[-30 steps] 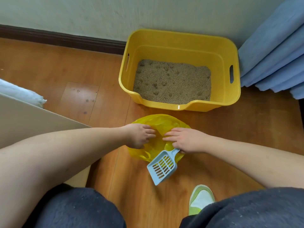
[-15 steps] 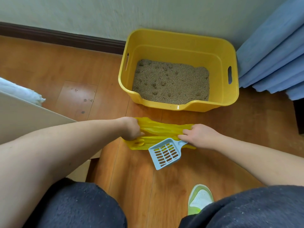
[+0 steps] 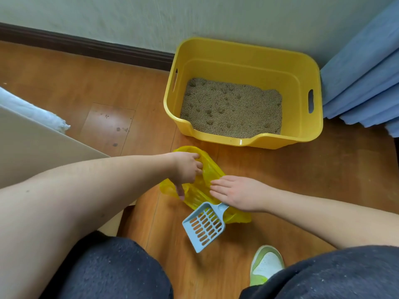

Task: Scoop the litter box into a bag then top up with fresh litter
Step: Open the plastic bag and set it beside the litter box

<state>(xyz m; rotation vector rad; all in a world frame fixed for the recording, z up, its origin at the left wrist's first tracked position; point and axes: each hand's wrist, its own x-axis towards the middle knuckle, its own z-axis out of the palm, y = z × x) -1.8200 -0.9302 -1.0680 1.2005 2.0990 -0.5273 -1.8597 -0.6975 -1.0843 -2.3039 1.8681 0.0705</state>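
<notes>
A yellow litter box stands against the wall, holding tan litter with several small clumps and dents. In front of it, a crumpled yellow plastic bag lies on the wooden floor. My left hand pinches the bag's upper edge. My right hand rests on the bag with its fingers stretched out flat. The handle of a light blue slotted scoop is tucked under that palm. The scoop's blade points toward me and is empty.
A blue curtain hangs just right of the box. A beige board and a white bundle sit at the left. My green and white shoe is on the floor near the scoop, between my knees.
Both hands had stretched the bag sideways into a flat strip. Now they have come closer together, and the bag is bunched and turned diagonally. The scoop swung down with my right hand.
</notes>
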